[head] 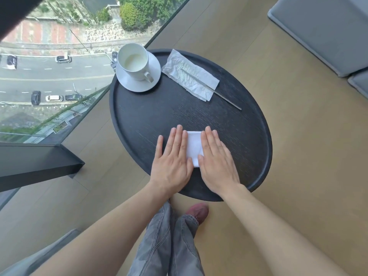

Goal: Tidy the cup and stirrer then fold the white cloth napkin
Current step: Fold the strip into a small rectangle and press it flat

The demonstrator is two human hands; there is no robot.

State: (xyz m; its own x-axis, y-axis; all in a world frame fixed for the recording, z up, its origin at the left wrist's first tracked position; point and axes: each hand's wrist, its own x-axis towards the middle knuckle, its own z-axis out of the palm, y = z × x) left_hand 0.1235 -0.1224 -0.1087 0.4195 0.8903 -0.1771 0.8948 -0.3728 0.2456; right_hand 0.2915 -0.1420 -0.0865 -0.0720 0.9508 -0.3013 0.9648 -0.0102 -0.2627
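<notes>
Both hands lie flat, palms down, fingers extended and together, pressing on the white cloth napkin (pixel 193 148). Neither hand grasps anything; no finger curls around an edge. The left hand (pixel 171 156) covers the napkin's left margin and the right hand (pixel 217 158) covers its right margin, so only a narrow strip of cloth shows between them. The napkin is already reduced to a small rectangle, lying on the near part of the round black table (pixel 139 124), close to the near rim.

Step in hand, judged from the layout: flattening or creasing a fold in the napkin. The tidying step appears complete. The white cup (pixel 133 63) stands upright on its saucer (pixel 153 76) at the table's far-left edge, well apart from the napkin. The metal stirrer (pixel 219 92) lies on a crumpled paper wrapper (pixel 191 78) at the table's far side, to the right of the saucer, its lower end extending past the paper onto the table surface.

Next move, as a judgement: if a further fold is required, one hand must hold the cloth down while the other lifts a free edge and carries it across, edges aligned. If the size is final, lift both hands straight up to avoid dragging the cloth out of square.
</notes>
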